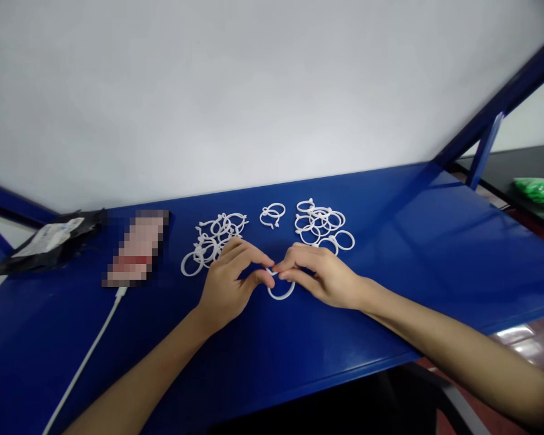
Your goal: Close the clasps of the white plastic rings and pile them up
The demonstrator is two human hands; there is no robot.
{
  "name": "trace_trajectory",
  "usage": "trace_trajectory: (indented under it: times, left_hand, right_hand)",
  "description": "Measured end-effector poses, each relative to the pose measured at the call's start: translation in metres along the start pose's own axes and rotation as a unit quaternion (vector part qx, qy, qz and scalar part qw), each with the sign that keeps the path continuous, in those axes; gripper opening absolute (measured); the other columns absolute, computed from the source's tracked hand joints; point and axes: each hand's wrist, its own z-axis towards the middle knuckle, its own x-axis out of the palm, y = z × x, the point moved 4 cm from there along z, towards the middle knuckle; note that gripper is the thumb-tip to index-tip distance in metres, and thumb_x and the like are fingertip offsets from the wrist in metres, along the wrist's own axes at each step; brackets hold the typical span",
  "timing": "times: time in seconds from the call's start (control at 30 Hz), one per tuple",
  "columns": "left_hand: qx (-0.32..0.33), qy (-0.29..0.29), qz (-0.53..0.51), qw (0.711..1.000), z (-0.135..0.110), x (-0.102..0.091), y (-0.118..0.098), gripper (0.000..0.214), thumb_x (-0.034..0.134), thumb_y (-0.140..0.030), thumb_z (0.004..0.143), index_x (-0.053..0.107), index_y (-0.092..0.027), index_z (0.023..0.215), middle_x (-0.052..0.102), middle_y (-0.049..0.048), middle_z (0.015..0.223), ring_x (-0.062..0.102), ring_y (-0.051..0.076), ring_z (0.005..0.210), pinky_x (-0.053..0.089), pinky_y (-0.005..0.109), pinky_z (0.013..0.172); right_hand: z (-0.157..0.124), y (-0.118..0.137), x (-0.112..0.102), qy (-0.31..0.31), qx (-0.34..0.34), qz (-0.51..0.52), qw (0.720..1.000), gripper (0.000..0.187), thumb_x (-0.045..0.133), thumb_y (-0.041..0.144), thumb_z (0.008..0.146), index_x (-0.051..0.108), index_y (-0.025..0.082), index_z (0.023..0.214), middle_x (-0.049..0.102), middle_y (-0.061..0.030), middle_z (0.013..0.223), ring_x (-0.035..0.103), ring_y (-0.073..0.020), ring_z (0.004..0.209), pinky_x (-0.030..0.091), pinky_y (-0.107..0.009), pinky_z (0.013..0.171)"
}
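Observation:
Between my two hands is a white plastic ring (281,297), its lower curve showing and its upper part hidden by fingertips. My left hand (231,281) pinches the ring's left side between thumb and forefinger. From the right, my right hand (324,275) grips the ring's top right in the same way, the fingertips of both hands nearly meeting. Behind my left hand lies a pile of white rings (208,244), several with small pointed ends. Another heap of white rings (320,220) sits beyond my right hand. A small group of rings (272,214) lies between the piles.
A blue table (372,217) carries everything, backed by a pale wall (272,90). At left lie a black plastic package (49,241) and a blurred phone (138,248) with a white cable (86,359). Blue frame bars (485,148) rise at right, near a green bag (539,192).

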Motion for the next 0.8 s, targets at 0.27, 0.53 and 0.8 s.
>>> trace_trajectory:
  times: [0.27, 0.53, 0.8]
  left_hand:
    - [-0.001, 0.037, 0.07, 0.997, 0.001, 0.008, 0.002, 0.03, 0.055, -0.049, 0.095, 0.067, -0.022, 0.088, 0.07, 0.0019, 0.081, 0.06, 0.019, 0.084, 0.05, 0.034, 0.079]
    - [0.008, 0.114, 0.327, 0.938, 0.023, 0.034, 0.022, 0.03, 0.049, -0.026, 0.097, 0.061, -0.015, 0.123, 0.066, 0.0128, 0.116, 0.054, 0.031, 0.109, 0.043, 0.046, 0.096]
    - [0.012, 0.155, 0.395, 0.906, 0.033, 0.042, 0.036, 0.02, 0.048, -0.021, 0.095, 0.065, -0.019, 0.106, 0.067, 0.0109, 0.101, 0.053, 0.03, 0.1, 0.04, 0.045, 0.088]
  right_hand:
    - [0.002, -0.004, -0.01, 0.021, -0.041, -0.128, 0.991, 0.021, 0.045, 0.024, 0.103, 0.066, 0.018, 0.103, 0.067, -0.0061, 0.092, 0.059, -0.0168, 0.085, 0.051, -0.033, 0.078]
    - [-0.009, -0.057, -0.097, -0.098, 0.144, -0.326, 0.929, 0.025, 0.047, 0.014, 0.097, 0.072, 0.018, 0.098, 0.065, -0.0099, 0.099, 0.061, -0.0209, 0.09, 0.051, -0.036, 0.079]
    - [-0.016, -0.077, -0.104, -0.031, 0.223, -0.31, 0.924, 0.018, 0.057, 0.01, 0.088, 0.073, 0.018, 0.092, 0.068, -0.0068, 0.096, 0.063, -0.0189, 0.085, 0.048, -0.033, 0.075]
